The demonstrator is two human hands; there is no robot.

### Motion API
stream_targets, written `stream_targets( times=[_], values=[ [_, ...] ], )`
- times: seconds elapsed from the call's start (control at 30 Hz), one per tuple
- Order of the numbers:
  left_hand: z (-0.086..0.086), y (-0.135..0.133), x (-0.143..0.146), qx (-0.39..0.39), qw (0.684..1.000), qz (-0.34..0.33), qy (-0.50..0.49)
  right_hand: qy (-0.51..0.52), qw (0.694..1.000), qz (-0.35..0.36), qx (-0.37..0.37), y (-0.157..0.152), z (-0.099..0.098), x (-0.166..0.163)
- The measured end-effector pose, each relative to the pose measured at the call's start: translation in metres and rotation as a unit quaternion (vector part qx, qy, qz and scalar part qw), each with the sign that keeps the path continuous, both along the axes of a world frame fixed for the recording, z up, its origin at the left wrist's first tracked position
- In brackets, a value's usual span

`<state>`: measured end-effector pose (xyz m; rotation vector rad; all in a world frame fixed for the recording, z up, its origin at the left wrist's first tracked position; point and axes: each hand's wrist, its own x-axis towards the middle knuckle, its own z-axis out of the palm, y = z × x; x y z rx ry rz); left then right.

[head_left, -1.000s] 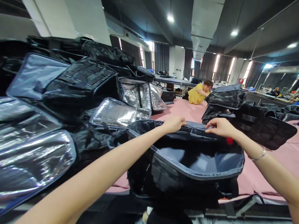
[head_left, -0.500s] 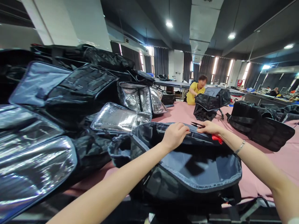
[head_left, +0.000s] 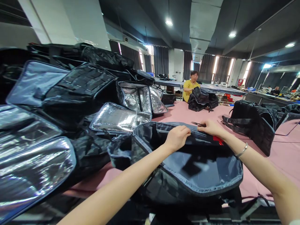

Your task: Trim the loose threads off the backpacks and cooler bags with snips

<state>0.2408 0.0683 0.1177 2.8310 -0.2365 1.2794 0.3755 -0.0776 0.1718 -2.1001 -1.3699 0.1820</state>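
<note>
Up straighter comes the co-worker (head_left: 188, 87) in yellow, beyond the open bag (head_left: 168, 184)! That bag sits on the pink surface (head_left: 283, 159), foil-lined bags (head_left: 117, 117) to its left. Left hand (head_left: 178, 138): grip pressed together by its far rim, anything between the fingertips hidden. Right hand (head_left: 212, 128): grip pinching a dark pointed tool (head_left: 200, 124) at that rim.

black camouflage bag (head_left: 168, 187), blue-grey lining (head_left: 207, 176)
</note>
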Motion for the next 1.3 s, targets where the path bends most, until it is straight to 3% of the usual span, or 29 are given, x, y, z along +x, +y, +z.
stream_targets(
  times=[0.13,0.23,0.33,0.43,0.77,1.1,1.3],
  values=[
    [0.004,0.004,-0.002,-0.074,0.996,-0.047,0.023,-0.158,0.985,-0.040,0.065,-0.008,-0.002,-0.001],
    [0.007,0.004,-0.003,-0.096,0.993,-0.052,0.035,-0.267,0.959,-0.019,0.094,-0.021,-0.001,-0.006],
    [0.009,0.003,-0.003,-0.105,0.992,-0.047,0.042,-0.385,0.920,0.033,0.065,-0.034,0.004,-0.017],
    [0.010,0.002,-0.003,-0.112,0.992,-0.047,0.046,-0.458,0.888,0.041,0.013,-0.038,0.007,-0.027],
    [0.009,0.001,-0.005,-0.117,0.991,-0.040,0.049,-0.532,0.845,0.049,-0.013,-0.022,0.000,-0.034],
    [0.018,0.009,-0.014,-0.194,0.977,-0.074,0.046,-0.505,0.862,0.020,0.043,-0.025,0.001,-0.034],
    [0.017,0.014,-0.008,-0.146,0.988,0.017,0.043,-0.555,0.829,0.027,0.065,-0.023,-0.004,-0.030]
  ],
)
